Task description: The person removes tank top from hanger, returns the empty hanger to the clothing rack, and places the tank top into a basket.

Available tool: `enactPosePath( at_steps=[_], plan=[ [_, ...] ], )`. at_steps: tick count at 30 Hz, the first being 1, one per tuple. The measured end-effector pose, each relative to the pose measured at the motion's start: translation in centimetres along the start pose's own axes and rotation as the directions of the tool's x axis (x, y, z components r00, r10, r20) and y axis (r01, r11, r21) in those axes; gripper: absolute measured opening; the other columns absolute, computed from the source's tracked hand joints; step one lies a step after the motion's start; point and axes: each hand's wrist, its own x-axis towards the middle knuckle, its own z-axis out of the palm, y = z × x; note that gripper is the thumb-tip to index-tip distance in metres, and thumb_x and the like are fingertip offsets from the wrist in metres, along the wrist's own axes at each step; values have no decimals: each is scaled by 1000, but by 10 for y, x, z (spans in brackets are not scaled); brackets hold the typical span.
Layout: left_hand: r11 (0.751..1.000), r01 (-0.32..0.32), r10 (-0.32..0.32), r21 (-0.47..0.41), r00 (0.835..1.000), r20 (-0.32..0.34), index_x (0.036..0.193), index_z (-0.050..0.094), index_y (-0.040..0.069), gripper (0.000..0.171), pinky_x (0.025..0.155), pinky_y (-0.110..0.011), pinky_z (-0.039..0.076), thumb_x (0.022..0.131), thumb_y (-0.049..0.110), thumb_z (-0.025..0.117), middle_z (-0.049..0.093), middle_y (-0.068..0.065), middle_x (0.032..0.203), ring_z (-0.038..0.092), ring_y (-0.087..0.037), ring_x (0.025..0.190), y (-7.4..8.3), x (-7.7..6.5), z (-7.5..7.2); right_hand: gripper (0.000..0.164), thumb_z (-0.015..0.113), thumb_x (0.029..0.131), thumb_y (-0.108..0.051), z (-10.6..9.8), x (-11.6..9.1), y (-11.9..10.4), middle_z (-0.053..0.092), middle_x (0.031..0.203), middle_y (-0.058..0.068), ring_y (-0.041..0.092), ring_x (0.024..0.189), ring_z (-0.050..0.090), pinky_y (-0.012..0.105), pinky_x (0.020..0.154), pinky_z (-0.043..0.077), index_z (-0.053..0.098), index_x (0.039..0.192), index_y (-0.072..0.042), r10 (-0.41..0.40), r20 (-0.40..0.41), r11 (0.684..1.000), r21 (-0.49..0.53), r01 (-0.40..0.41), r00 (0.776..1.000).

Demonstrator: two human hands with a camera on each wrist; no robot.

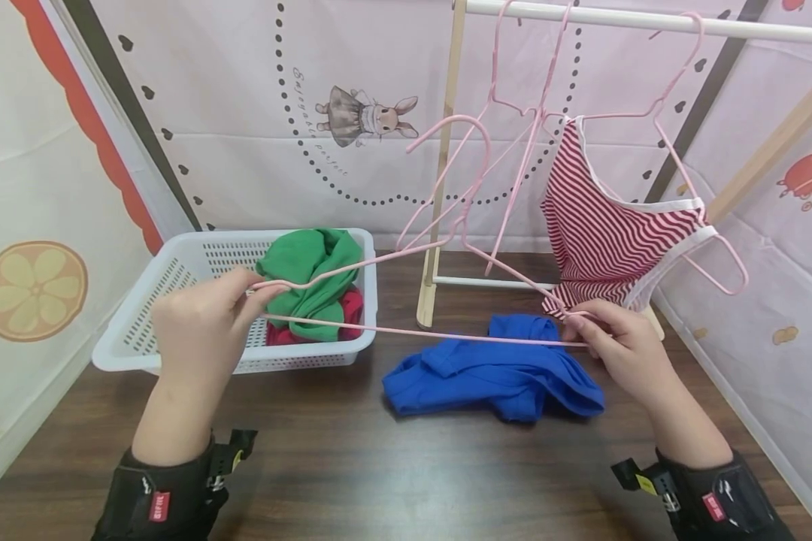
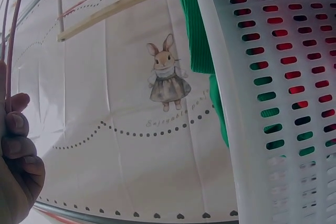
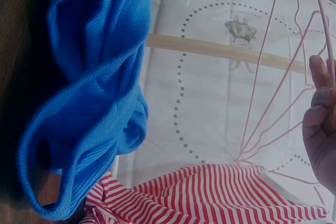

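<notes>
A pink wire clothes hanger [image 1: 406, 330] is held up in front of me between both hands, its hook pointing upward. My left hand [image 1: 199, 323] pinches the hanger's left corner, above the near side of the white basket. At the right corner, the thumb and fingers of my right hand [image 1: 622, 349] grip the wire. Below the hanger, a crumpled blue garment [image 1: 494, 376] lies on the table. In the right wrist view, the blue garment [image 3: 100, 93] shows its ribbed fabric and an opening. Curled fingers of the left hand [image 2: 20, 150] show at the edge of the left wrist view.
The white basket [image 1: 125, 330] at left contains a green garment [image 1: 314, 263] and a red one [image 1: 352, 308]. Behind, a rack with a white rail [image 1: 616, 20] carries several pink hangers. A red-striped garment [image 1: 602, 218] hangs from one, its lower part near my right hand.
</notes>
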Motion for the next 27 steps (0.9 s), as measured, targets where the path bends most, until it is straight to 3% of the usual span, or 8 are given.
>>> enactPosePath(
  at_steps=[6, 12, 17, 21, 23, 27],
  plan=[
    [1000, 14, -14, -13, 1000, 8, 84, 67, -4, 62, 39, -33, 20, 91, 55, 52, 56, -15, 56, 36, -23, 36, -1, -2, 1, 15, 58, 94, 4, -6, -4, -5, 58, 67, 2, 6, 52, 45, 21, 43, 38, 66, 86, -6, 12, -60, 998, -56, -15, 998],
    [999, 33, -34, 11, 998, 52, 87, 67, -4, 33, 39, -33, 22, 81, 25, 80, 57, -16, 56, 36, -23, 36, -3, 0, 0, 11, 61, 92, 4, -13, -9, -4, 61, 72, -1, 4, 61, 50, 17, 50, 40, 67, 86, -2, 21, -121, 997, -75, -30, 992],
    [995, 86, -91, 47, 990, 104, 91, 68, -4, 23, 40, -32, 24, 85, 16, 77, 56, -15, 56, 36, -22, 37, -6, 1, -1, 9, 60, 93, 5, -19, -13, 3, 64, 76, -4, 2, 65, 53, 14, 54, 40, 67, 88, 4, 34, -193, 996, -74, -49, 981],
    [994, 95, -102, 58, 987, 127, 93, 68, -4, 23, 40, -31, 24, 87, 17, 74, 60, -16, 59, 42, -25, 39, -7, 1, 1, 9, 58, 93, 7, -23, -16, 7, 64, 75, -7, 4, 60, 48, 15, 50, 37, 65, 88, 10, 62, -266, 997, -20, -70, 962],
    [993, 101, -109, 60, 984, 142, 93, 68, -3, 23, 40, -31, 26, 87, 18, 74, 62, -17, 62, 47, -27, 41, -7, 1, 2, 9, 56, 93, 11, -25, -17, 7, 65, 74, -4, 6, 57, 46, 16, 48, 36, 62, 88, 15, 81, -304, 996, 70, -63, 949],
    [992, 109, -118, 61, 978, 173, 95, 68, -1, 24, 41, -31, 30, 88, 21, 73, 64, -17, 66, 54, -30, 47, -4, 3, 6, 12, 55, 93, 11, -29, -17, 5, 65, 72, -3, 6, 55, 49, 14, 49, 40, 62, 85, 14, 192, -383, 974, 184, -130, 904]
  ],
)
